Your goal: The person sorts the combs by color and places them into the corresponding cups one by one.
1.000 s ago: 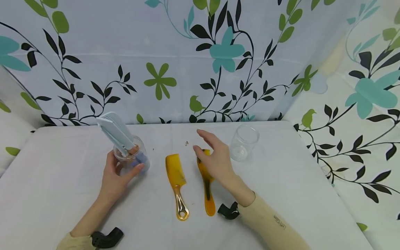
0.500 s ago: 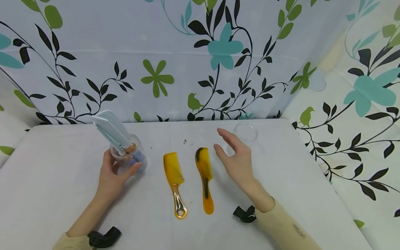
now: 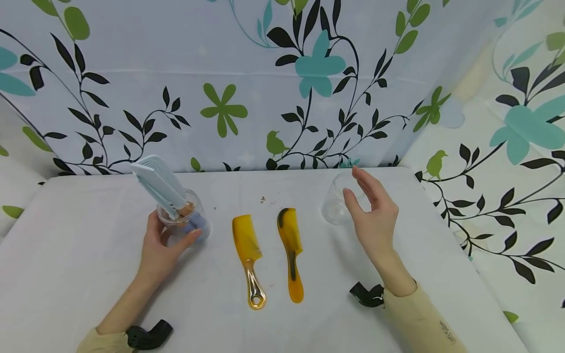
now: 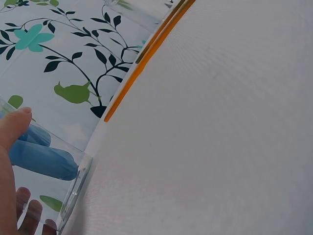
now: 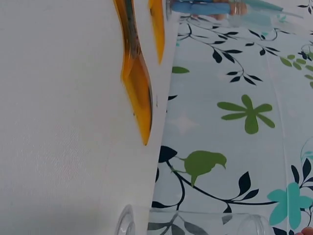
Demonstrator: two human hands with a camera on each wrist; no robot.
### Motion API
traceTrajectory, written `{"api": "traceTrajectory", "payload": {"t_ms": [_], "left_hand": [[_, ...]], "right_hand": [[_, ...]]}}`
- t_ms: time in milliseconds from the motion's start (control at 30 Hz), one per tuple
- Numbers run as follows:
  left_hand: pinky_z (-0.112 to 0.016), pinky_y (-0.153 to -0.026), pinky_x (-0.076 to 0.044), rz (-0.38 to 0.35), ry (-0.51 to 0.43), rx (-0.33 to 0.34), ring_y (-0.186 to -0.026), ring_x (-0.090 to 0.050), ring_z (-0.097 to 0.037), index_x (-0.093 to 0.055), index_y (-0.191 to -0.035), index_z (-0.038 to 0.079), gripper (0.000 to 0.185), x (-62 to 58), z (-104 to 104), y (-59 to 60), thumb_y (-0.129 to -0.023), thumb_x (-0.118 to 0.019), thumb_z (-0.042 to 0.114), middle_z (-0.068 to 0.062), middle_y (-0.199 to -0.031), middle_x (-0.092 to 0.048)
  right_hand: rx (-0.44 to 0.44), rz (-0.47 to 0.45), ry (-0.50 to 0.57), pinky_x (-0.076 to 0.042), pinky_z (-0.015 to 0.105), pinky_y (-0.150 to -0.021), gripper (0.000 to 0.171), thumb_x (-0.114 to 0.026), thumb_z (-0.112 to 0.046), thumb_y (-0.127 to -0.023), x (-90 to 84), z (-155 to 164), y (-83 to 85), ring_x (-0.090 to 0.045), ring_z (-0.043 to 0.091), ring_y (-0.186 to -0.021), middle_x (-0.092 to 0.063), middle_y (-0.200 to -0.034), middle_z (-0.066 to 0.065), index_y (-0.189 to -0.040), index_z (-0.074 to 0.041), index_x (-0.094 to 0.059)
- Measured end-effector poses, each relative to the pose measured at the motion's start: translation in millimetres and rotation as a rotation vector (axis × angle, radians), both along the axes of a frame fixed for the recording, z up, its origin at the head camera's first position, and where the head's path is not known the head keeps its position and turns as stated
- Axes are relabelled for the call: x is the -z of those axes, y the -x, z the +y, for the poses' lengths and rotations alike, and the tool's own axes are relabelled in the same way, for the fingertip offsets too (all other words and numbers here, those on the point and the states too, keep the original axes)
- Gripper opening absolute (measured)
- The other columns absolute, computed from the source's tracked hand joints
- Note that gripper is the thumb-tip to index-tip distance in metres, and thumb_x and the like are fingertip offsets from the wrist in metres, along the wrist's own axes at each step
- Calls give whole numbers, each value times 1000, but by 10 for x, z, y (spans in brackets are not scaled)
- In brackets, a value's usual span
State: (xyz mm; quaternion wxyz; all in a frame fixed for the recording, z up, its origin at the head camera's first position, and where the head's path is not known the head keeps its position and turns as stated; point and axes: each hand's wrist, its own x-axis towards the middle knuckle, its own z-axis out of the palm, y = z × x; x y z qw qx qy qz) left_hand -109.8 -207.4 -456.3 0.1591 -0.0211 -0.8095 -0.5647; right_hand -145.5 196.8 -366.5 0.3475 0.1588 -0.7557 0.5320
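Note:
My left hand (image 3: 161, 250) grips a clear jar (image 3: 203, 220) at the left of the table, thumb in front. Pale blue combs (image 3: 160, 181) lean out of it to the left, their blue handles (image 4: 46, 160) showing through its wall in the left wrist view. My right hand (image 3: 375, 220) is raised beside a second clear jar (image 3: 333, 208), thumb and fingers parted and curved, holding nothing; whether it touches the jar I cannot tell. Between the hands lie a yellow comb with a gold handle (image 3: 255, 289) and an amber comb with dark streaks (image 3: 291, 245).
A white cloth (image 3: 309, 328) covers the table, with small brown crumbs (image 3: 263, 199) behind the combs. A curtain printed with leaves and flowers (image 3: 224, 110) hangs along the back edge. Black wrist mounts (image 3: 150, 336) sit at both sleeves.
My right hand has moved right, from above the amber comb to beside the second clear jar. The left hand still holds its jar in the same place.

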Motion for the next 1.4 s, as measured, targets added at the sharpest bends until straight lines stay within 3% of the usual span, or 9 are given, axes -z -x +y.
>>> {"api": "traceTrajectory", "payload": {"t_ms": [267,467,633,733,967,1233,1400], "left_hand": [[-7,-102,-36,11,-3,6,-128,-41,-2,-29,-152,19,88,-7,5,-1,-81,-78,-2,10,-145,-42],[-6,-102,-36,1,-2,-2,-128,-41,-1,-29,-152,19,88,5,12,3,-82,-78,-2,8,-145,-42],[-6,-102,-36,-2,3,-3,-128,-41,-1,-29,-152,20,88,2,13,5,-82,-78,-1,7,-145,-42],[-6,-102,-36,-3,7,-3,-128,-41,-1,-29,-152,19,87,-3,14,6,-82,-78,-1,8,-144,-42],[-6,-102,-36,-5,-3,-6,-126,-41,-2,-29,-152,19,87,-9,15,7,-82,-78,-1,8,-144,-42],[-7,-103,-35,1,-8,-3,-128,-40,-2,-29,-152,19,91,-14,26,1,-80,-79,-3,10,-145,-41],[-11,-107,-33,34,-126,0,-135,-38,-8,-29,-152,19,95,-40,34,-21,-76,-77,-11,6,-148,-39]], "right_hand": [[82,-158,20,-45,29,-109,46,-69,6,-87,-130,73,-82,-58,31,-125,-62,-132,21,-132,5,-59],[97,-367,37,-39,26,-113,56,-78,-22,-88,157,313,124,-54,15,-132,-60,-139,2,-139,-11,-57],[51,-506,69,-36,29,-116,61,-75,-29,-90,341,412,219,-49,18,-137,-55,-145,4,-143,-12,-52],[7,-522,104,-35,29,-117,60,-75,-26,-91,443,427,257,-49,18,-138,-56,-144,8,-143,-10,-51],[-118,-437,185,-32,27,-119,56,-76,-9,-88,633,422,319,-51,18,-135,-58,-142,11,-140,-8,-54],[-159,-515,125,-27,35,-122,75,-80,-9,-84,806,444,349,-45,18,-139,-54,-146,7,-148,-7,-41],[-173,-565,72,-26,40,-122,81,-81,-12,-83,869,457,370,-40,18,-142,-52,-148,4,-150,-9,-36]]}}
